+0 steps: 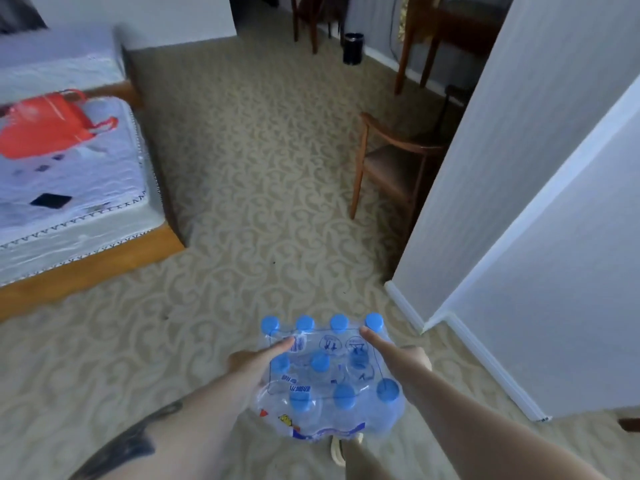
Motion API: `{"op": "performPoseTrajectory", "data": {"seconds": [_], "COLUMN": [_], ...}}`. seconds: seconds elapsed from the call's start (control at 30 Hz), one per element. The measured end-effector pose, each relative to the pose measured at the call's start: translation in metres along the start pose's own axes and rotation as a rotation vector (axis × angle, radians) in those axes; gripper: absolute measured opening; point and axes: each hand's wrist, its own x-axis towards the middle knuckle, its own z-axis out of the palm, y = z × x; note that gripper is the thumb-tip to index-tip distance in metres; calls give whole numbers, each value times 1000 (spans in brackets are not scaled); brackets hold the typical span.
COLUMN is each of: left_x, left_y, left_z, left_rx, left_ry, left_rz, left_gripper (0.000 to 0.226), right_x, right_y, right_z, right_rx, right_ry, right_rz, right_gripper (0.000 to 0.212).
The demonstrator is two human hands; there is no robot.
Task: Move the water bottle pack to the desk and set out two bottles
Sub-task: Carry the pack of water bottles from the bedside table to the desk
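Low in the centre of the frame, the water bottle pack [329, 379] is carried above the patterned carpet [242, 168], blue caps up. The left hand [258, 358] clamps its left side, thumb lying over the wrap. The right hand [391, 351] clamps the right side, thumb on top. The wrap carries blue print and a barcode, too blurred to read.
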Motion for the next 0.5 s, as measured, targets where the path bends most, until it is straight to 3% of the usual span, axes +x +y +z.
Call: {"op": "performPoseTrajectory", "data": {"seconds": [0.33,0.5], "left_x": [81,126], "left_y": [122,170], "left_z": [11,-9], "left_rx": [-73,-130], "left_ry": [57,79], "left_rz": [-89,-121], "left_gripper": [89,101], "right_x": [105,128], "right_y": [-143,-220], "right_z": [27,58], "right_rx": [-165,-219], "right_ry": [-56,-43], "right_rz": [-3,-35], "right_gripper": [97,84]}}
